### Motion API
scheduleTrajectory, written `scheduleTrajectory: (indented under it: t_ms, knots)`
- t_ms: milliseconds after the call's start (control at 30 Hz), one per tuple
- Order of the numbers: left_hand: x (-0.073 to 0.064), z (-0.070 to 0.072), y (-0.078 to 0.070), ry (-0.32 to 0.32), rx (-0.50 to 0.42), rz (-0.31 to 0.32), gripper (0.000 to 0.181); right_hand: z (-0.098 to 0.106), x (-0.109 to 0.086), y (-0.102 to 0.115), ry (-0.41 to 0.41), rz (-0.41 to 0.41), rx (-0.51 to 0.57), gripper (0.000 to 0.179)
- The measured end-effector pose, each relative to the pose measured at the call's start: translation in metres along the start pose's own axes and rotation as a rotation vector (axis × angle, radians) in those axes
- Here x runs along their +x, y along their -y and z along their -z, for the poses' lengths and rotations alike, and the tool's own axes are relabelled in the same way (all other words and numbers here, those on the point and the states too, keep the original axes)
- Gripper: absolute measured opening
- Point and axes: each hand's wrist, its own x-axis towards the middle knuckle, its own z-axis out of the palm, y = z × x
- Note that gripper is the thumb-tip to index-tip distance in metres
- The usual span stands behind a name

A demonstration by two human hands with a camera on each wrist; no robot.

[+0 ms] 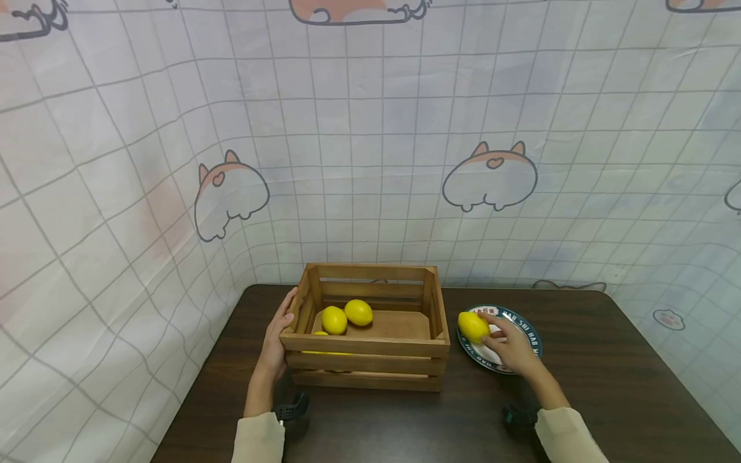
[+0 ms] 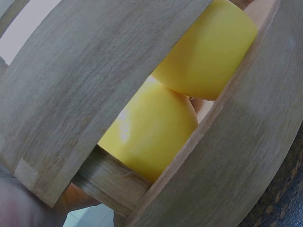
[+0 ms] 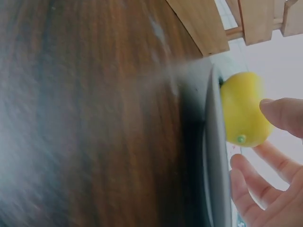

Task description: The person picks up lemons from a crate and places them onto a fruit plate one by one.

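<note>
A wooden crate [image 1: 370,347] with slatted sides stands on the table, and several yellow lemons [image 1: 359,312] lie inside, mostly toward its left. My left hand [image 1: 273,341] rests against the crate's left end, fingers stretched along it near the top rim. In the left wrist view, two lemons [image 2: 151,127] show through the gap between slats. Over on the right, my right hand [image 1: 512,344] pinches a lemon [image 1: 473,327] between thumb and fingers at the left part of a round plate [image 1: 529,328]. From the right wrist view, this lemon [image 3: 244,109] sits just at the plate's rim, thumb touching it.
The plate has a dark green lettered border and stands to the right of the crate. Dark wood table [image 1: 382,421] extends in front of both. A white gridded cloth [image 1: 370,141] with cartoon animals hangs behind and along the sides.
</note>
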Motion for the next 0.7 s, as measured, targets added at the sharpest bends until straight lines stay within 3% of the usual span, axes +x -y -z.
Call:
scheduleTrajectory:
  t_ms: [333,700]
  knots:
    - [0.001,0.001,0.001,0.006,-0.001,-0.005,0.057,0.02,0.006,0.019,-0.027,0.107,-0.095,0.043]
    - [0.002,0.002,0.002,-0.01,0.002,0.007,0.059,0.042,0.029,0.073,0.021,0.247,-0.133,0.034]
